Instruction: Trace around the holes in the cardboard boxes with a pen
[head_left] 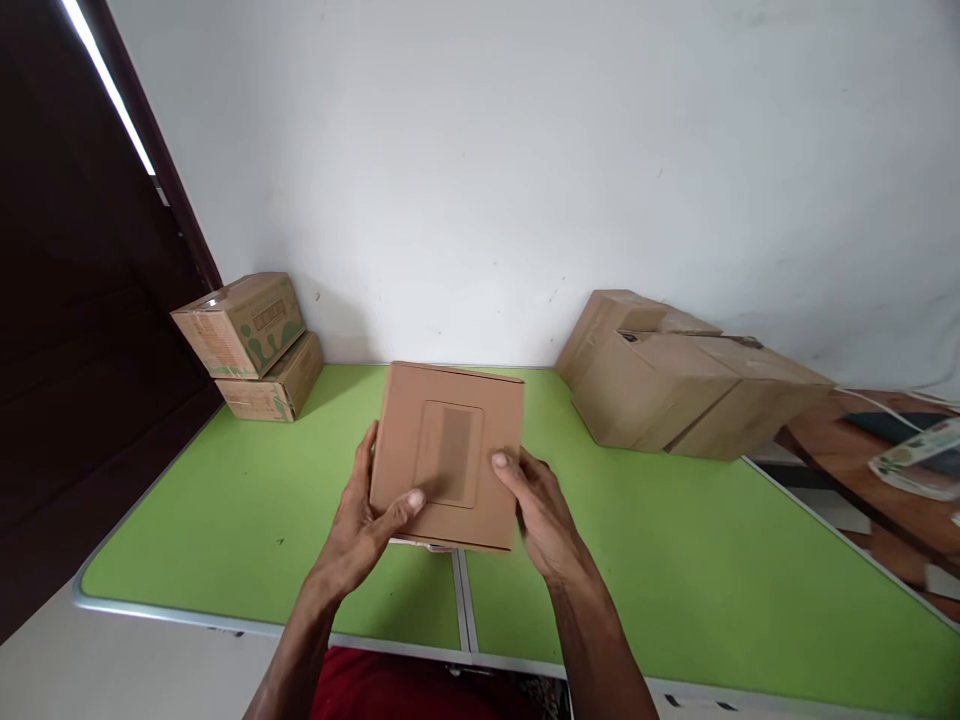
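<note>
A flat, square brown cardboard box (499, 420) is held up over the front middle of the green table, one broad face toward me. That face carries a rounded rectangular outline with a darker block inside it. My left hand (367, 525) grips the box's lower left side, thumb across the face and fingers behind the edge. On the right side, my right hand (536, 500) holds it with the thumb pressed on the face. Most fingers of both hands are hidden behind the box.
The green table (225, 520) has a metal rim and a seam down its middle. Two stacked cartons (259, 335) stand at the back left. Larger brown cartons (675, 385) sit at the back right, against the white wall. A power strip (919, 455) lies beyond the table's right edge.
</note>
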